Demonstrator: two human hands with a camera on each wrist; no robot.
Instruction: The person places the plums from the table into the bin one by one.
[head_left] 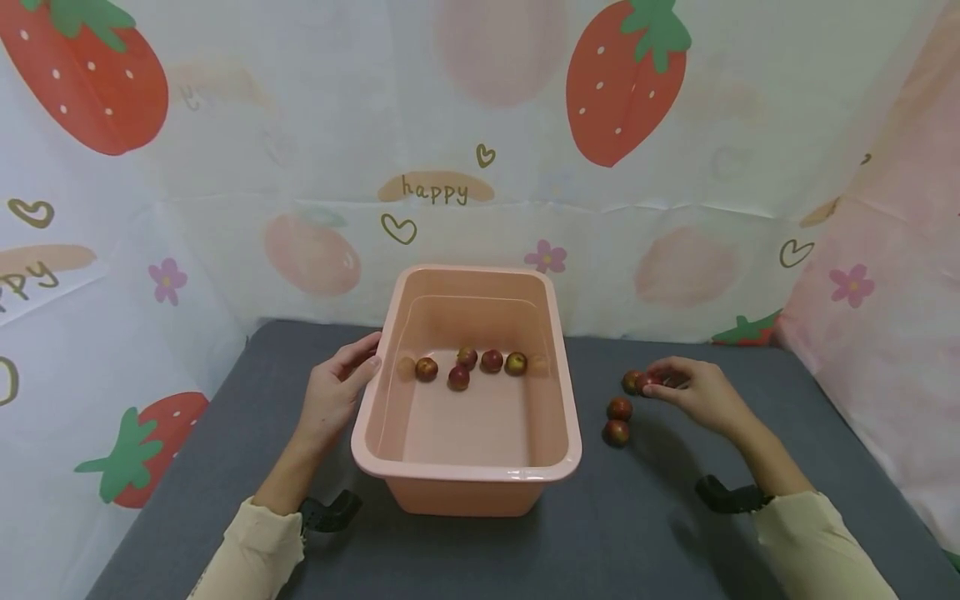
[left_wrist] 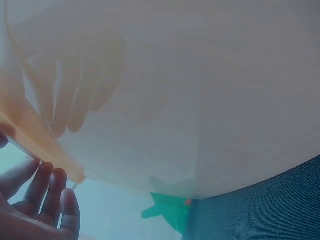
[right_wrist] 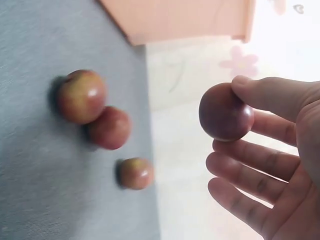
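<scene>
The right hand (head_left: 697, 390) pinches a plum (right_wrist: 226, 112) over the tabletop (head_left: 600, 546), right of the pink basin (head_left: 467, 473), whose rim the left hand (head_left: 335, 387) grips. A weak fingertip pinch could drop it; brushing the three loose plums (head_left: 617, 432) could send them rolling.

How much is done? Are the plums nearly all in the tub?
A bit over half, if they're all going in. Done: five plums lie in the pink tub, with the left hand at its side. In hand: the right hand pinches one plum. Left: three plums sit on the gray table beside the tub.
</scene>
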